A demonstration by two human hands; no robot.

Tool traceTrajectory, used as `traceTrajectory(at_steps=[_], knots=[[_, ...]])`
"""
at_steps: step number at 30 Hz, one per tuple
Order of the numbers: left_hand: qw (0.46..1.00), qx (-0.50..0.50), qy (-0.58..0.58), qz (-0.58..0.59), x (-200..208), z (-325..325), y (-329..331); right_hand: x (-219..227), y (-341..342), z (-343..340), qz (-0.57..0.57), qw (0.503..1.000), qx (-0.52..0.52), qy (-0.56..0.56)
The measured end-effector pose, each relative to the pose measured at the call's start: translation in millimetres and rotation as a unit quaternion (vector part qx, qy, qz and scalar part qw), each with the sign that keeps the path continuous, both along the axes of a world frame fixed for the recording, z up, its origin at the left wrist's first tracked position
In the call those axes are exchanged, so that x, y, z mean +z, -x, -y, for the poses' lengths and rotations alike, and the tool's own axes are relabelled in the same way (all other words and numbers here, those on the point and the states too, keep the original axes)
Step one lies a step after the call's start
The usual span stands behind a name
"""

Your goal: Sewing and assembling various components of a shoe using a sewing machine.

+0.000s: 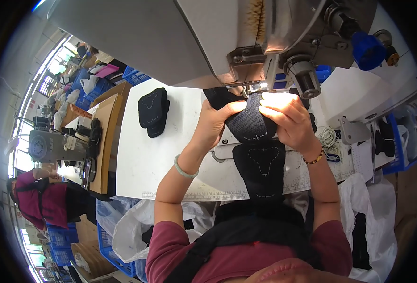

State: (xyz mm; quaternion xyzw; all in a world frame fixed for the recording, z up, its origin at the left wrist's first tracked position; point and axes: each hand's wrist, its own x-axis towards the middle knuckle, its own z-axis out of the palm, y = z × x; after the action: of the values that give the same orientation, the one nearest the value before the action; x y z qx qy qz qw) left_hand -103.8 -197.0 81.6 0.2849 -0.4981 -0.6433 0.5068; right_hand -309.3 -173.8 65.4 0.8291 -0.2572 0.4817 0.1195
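Note:
A black textured fabric piece, rounded at its near end and bearing a small white mark, lies under the lit presser foot of the sewing machine. My left hand grips its left side, thumb on top. My right hand pinches the right side close to the foot, its fingers bent together. Closer to me, a second black piece with a white dotted outline reaches over the table's front edge. Further left, black pieces with similar marks lie overlapped.
The white table has a ruler strip along its near edge. Pale cord lies right of my right wrist. White bags and a blue crate stand at the right. Another person works far left beside another machine.

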Motion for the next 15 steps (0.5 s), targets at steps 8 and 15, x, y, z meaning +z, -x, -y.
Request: traceTrajectory(at_steps=[8, 15], knots=[[0.999, -0.010, -0.022, -0.023, 1.9, -1.8, -1.4, 5.0, -3.2, -4.2, 0.011, 1.000, -0.004, -0.017], [1.000, 0.006, 0.002, -0.004, 1.7, -1.5, 2.3, 6.2, -0.4, 1.9, 0.040, 0.998, 0.013, -0.041]])
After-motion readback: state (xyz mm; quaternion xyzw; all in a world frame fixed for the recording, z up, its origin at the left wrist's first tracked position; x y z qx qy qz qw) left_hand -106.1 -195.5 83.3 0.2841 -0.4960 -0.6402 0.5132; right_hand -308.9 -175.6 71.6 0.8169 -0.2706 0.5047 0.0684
